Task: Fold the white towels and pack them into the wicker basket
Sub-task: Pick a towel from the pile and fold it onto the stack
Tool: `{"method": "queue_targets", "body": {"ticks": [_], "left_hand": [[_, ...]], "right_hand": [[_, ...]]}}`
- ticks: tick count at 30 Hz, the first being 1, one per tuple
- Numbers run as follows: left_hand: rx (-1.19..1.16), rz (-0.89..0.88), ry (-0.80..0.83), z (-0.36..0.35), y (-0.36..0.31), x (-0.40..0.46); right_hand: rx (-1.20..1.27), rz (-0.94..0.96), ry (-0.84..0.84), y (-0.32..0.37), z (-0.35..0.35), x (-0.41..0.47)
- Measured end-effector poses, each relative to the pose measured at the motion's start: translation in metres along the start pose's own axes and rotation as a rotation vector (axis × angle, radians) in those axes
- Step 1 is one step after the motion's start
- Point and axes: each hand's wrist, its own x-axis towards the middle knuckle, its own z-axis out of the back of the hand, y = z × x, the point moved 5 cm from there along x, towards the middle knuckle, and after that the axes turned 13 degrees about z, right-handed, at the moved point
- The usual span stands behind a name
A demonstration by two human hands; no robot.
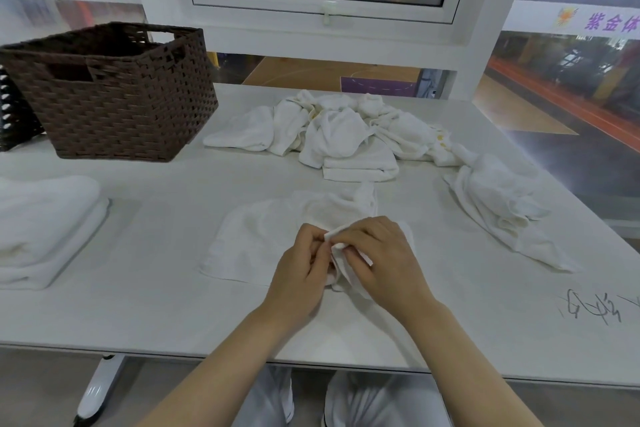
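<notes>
Both hands meet over the near right corner of the towel (pixel 263 239) lying flat in front of you. Your left hand (pixel 301 274) has its fingers curled in on the cloth, and your right hand (pixel 377 260) pinches the same corner from the other side, so each is grasping fabric; the corner stands up between the fingertips. Wrists sit low, just above the table (pixel 138 305), forearms converging from the near edge, knuckles up.

Judgement on the step: you appear to be finding and matching the corner before a fold. To do it well, separate the layers until a single hemmed edge is in each pinch, then draw the hands apart to tension that edge before carrying it across. The far part of the towel is rumpled; smooth it first or the fold will hold a crease.

Beyond the hands, a pile (pixel 332 128) of unfolded towels lies at the far middle, with another loose towel (pixel 498 204) to the right. A folded stack (pixel 45 229) rests at the left edge. The basket (pixel 114 94) stands far left, well apart from your hands; whether it holds anything cannot be told.
</notes>
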Motion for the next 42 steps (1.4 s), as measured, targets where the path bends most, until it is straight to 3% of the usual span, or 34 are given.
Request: {"method": "queue_targets", "body": {"ticks": [4, 12, 16, 18, 22, 25, 34, 39, 42], "left_hand": [[0.054, -0.061, 0.079, 0.000, -0.002, -0.006], [0.134, -0.082, 0.007, 0.005, 0.010, -0.006], [0.129, -0.103, -0.026, 0.008, 0.013, -0.007], [0.135, -0.108, -0.034, 0.008, 0.014, -0.008], [0.182, -0.113, -0.023, 0.006, 0.017, -0.008], [0.184, -0.101, -0.024, 0.007, 0.017, -0.008], [0.161, -0.093, -0.184, 0.034, 0.007, -0.001], [0.209, -0.234, -0.407, 0.096, -0.029, 0.020], [0.283, -0.315, -0.461, 0.128, -0.063, 0.037]], "right_hand": [[-0.059, -0.133, -0.012, -0.006, 0.001, -0.001], [-0.192, -0.059, 0.110, -0.022, 0.014, -0.006], [-0.322, -0.191, 0.182, -0.063, 0.028, -0.004], [-0.241, -0.336, 0.184, -0.085, 0.030, 0.000], [0.224, -0.707, 0.280, -0.116, 0.015, 0.010], [0.286, -0.717, 0.371, -0.118, 0.007, 0.021], [0.255, -0.756, 0.168, -0.129, 0.049, 0.040], [0.296, -0.788, 0.023, -0.132, 0.093, 0.064], [0.294, -0.775, 0.081, -0.125, 0.118, 0.085]]}}
